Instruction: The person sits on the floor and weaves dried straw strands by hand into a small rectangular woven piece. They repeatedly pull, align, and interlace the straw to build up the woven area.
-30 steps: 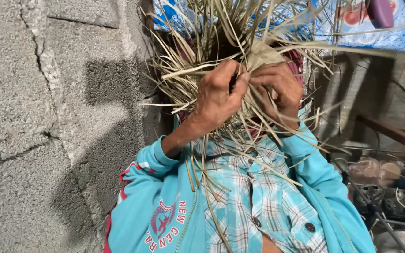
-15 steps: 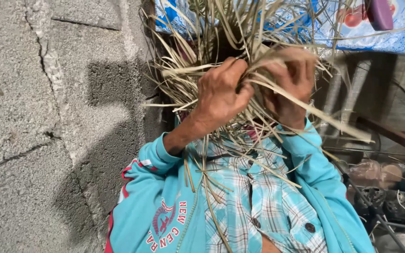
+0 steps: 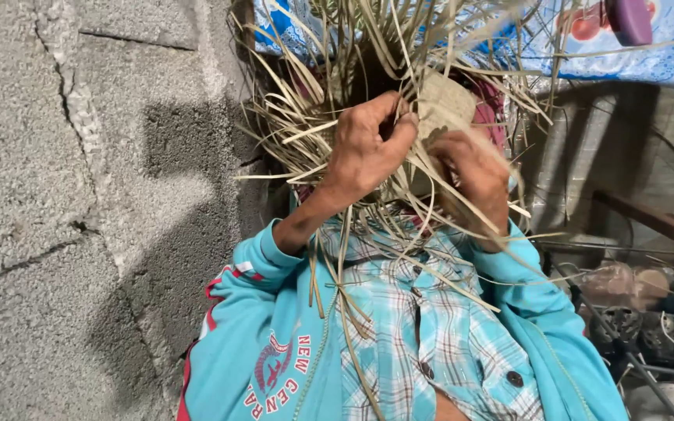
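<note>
In the head view, I have my left hand point(image 3: 364, 148) just above the middle of the frame, fingers curled shut around a clump of dry straw strips point(image 3: 306, 125), pinching them against the small woven patch point(image 3: 445, 105) so the loose ends do not spring apart. My right hand point(image 3: 473, 183) sits just right of it, slightly lower, closed on the edge of that same patch and a few strips; it is a little blurred, so I cannot tell which strands it grips. I hold the work up close to my chest, which seems to keep the weave taut and near my eyes. Long strips fan out toward the top edge and hang down over my checked shirt point(image 3: 423, 343) and the turquoise jacket point(image 3: 267, 343) at the bottom of the frame. The left half of the picture is a rough grey block wall point(image 3: 64, 195) with cracks and my shadow on it. At upper right is a blue patterned cloth point(image 3: 665, 54); at lower right, a dim clutter of shoes point(image 3: 626, 312).
</note>
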